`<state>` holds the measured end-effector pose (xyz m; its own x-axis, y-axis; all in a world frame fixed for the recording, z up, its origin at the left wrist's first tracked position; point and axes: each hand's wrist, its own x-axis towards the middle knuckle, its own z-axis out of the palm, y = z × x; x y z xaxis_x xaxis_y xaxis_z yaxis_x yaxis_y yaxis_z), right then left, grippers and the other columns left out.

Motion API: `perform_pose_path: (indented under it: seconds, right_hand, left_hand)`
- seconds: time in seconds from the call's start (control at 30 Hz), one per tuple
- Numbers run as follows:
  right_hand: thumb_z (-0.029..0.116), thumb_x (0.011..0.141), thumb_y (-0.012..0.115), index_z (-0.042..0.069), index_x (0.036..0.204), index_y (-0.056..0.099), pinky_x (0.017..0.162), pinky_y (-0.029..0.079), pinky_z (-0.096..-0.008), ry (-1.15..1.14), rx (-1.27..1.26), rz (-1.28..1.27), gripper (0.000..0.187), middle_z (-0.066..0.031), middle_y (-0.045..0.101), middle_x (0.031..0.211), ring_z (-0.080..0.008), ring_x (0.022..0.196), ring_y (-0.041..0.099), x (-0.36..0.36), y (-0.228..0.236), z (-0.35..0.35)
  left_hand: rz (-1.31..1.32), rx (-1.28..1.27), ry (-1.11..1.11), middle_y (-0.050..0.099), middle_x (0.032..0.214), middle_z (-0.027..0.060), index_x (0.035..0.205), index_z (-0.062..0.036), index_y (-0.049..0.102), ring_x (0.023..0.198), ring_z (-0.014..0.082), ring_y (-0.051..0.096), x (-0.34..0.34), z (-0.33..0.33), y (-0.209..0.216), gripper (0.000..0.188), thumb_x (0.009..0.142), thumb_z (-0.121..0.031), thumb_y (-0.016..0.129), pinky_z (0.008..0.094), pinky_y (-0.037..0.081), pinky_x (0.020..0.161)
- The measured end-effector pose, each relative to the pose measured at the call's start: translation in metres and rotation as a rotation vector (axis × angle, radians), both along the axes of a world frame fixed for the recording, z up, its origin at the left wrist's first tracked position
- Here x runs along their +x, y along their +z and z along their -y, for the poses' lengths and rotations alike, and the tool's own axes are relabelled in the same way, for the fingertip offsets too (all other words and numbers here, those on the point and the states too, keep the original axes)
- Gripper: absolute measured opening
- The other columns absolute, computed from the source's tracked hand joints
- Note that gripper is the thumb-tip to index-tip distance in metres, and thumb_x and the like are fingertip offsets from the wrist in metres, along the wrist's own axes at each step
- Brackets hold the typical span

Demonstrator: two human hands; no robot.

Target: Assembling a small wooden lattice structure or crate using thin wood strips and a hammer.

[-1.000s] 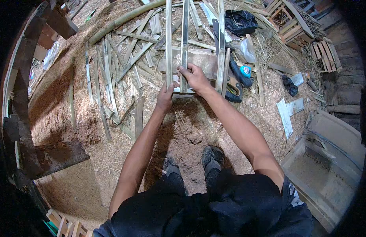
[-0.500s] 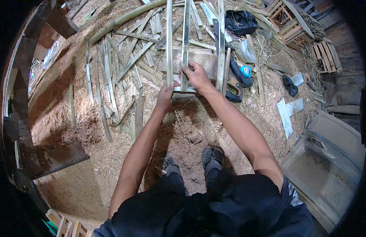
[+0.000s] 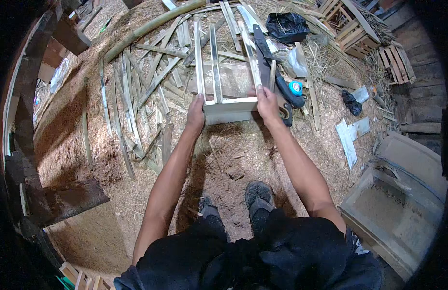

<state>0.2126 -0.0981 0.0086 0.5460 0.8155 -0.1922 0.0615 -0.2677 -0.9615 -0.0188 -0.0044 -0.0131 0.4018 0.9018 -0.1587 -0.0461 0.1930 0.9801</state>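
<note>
A wooden frame is between my hands: a short board (image 3: 230, 115) at its near end, with three long strips pointing away from me. My left hand (image 3: 196, 114) is closed on the board's left end, beside the left strip (image 3: 199, 60). At the right end, my right hand (image 3: 268, 107) grips the corner where the right strip (image 3: 253, 63) meets the board. The middle strip (image 3: 215, 65) shows dark patches and is touched by neither hand. Behind the strips lies a wider brown board (image 3: 232, 79). My fingers' undersides are hidden.
A blue tape measure (image 3: 296, 88) and a dark-bladed tool (image 3: 263, 44) lie right of the frame. Loose wood strips (image 3: 128, 104) litter the shavings-covered ground at left. Wooden crates (image 3: 352, 30) stand at far right, a black plastic bag (image 3: 287, 27) nearby, and a large box (image 3: 393, 212) at near right.
My right hand has moved from the middle strip to the frame's right corner. The frame has tilted, so the near board's face now shows. My left hand has shifted slightly left.
</note>
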Motion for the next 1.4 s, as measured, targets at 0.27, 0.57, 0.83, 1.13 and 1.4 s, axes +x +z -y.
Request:
perform_pose_path:
  seconds: [0.27, 0.57, 0.83, 1.13, 1.4]
  right_hand:
    - [0.029, 0.108, 0.036, -0.004, 0.11, 0.06, 0.087, 0.05, -0.0335, -0.028, 0.08, -0.087, 0.041, -0.0155, 0.073, 0.096, -0.0199, 0.09, 0.067, -0.018, 0.001, -0.001]
    - [0.032, 0.108, 0.038, -0.001, 0.112, 0.061, 0.087, 0.048, -0.0343, -0.076, 0.042, 0.004, 0.041, -0.0134, 0.073, 0.094, -0.0197, 0.089, 0.066, -0.009, -0.01, -0.002]
    - [0.027, 0.105, 0.041, -0.004, 0.104, 0.061, 0.084, 0.05, -0.0407, -0.126, -0.004, 0.13, 0.037, -0.0178, 0.072, 0.085, -0.0306, 0.086, 0.067, -0.006, -0.004, -0.005]
    - [0.016, 0.097, 0.053, -0.002, 0.118, 0.055, 0.091, 0.047, -0.0419, -0.107, 0.334, 0.561, 0.028, -0.0193, 0.061, 0.109, -0.0331, 0.101, 0.059, -0.031, 0.076, -0.029]
    - [0.011, 0.093, 0.056, -0.001, 0.113, 0.059, 0.085, 0.05, -0.0405, 0.227, 0.364, 0.532, 0.024, -0.0178, 0.064, 0.103, -0.0297, 0.098, 0.064, -0.097, 0.067, -0.058]
  left_hand:
    - [-0.132, 0.018, -0.088, 0.067, 0.09, 0.0079, 0.097, 0.0011, 0.07, 0.083, 0.016, 0.057, -0.007, -0.025, 0.0, 0.045, 0.105, -0.032, 0.041, 0.0303, 0.044, 0.083]
    - [-0.132, 0.028, -0.117, 0.067, 0.088, 0.0082, 0.1, 0.0015, 0.068, 0.081, 0.0155, 0.059, 0.003, -0.017, 0.016, 0.046, 0.105, -0.033, 0.038, 0.0306, 0.046, 0.08]
    - [-0.23, 0.151, -0.059, 0.066, 0.093, 0.009, 0.099, 0.0005, 0.066, 0.088, 0.017, 0.058, 0.006, -0.012, 0.027, 0.048, 0.107, -0.037, 0.036, 0.0329, 0.045, 0.087]
    - [-0.638, 0.616, 0.386, 0.065, 0.101, 0.0209, 0.108, 0.0043, 0.063, 0.093, 0.0328, 0.064, -0.1, -0.098, -0.006, 0.029, 0.094, -0.021, 0.06, 0.0411, 0.049, 0.086]
    - [-1.299, 0.644, 0.069, 0.055, 0.13, 0.0223, 0.129, -0.0013, 0.058, 0.112, 0.0416, 0.057, -0.174, -0.134, -0.016, 0.043, 0.089, -0.018, 0.062, 0.0479, 0.049, 0.095]
